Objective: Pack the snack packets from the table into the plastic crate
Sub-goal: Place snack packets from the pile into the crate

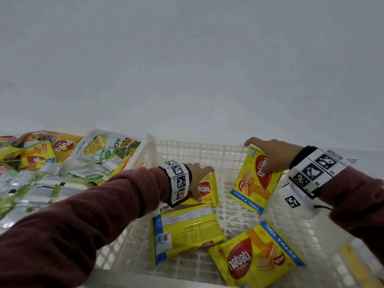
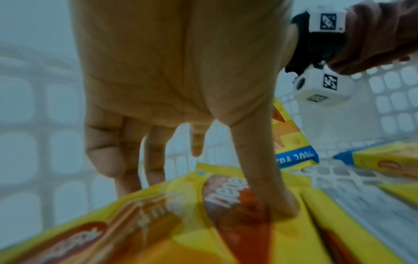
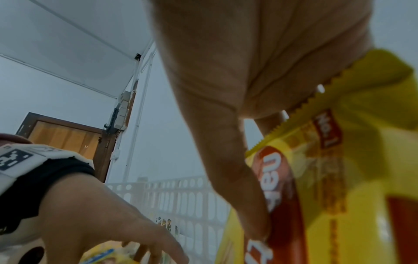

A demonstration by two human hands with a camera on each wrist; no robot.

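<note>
A white plastic crate [image 1: 199,144] stands at centre right, with several yellow Nabati wafer packets inside. My left hand [image 1: 200,181] holds one packet [image 1: 207,191] near the crate's far left, thumb on its printed face [image 2: 158,223] and fingers over its far edge. At the far right wall, my right hand [image 1: 266,157] grips a second packet [image 1: 253,183] by its top edge and holds it upright, thumb across the logo [image 3: 339,196]. Two more lie flat on the crate floor: one back side up [image 1: 185,229], one face up [image 1: 255,258].
A pile of mixed snack packets [image 1: 62,163] covers the table left of the crate, against its left wall. A white wall rises behind. Part of the perforated crate floor [image 1: 234,213] between the packets shows bare. Another yellow packet edge [image 1: 353,262] shows outside the crate's right rim.
</note>
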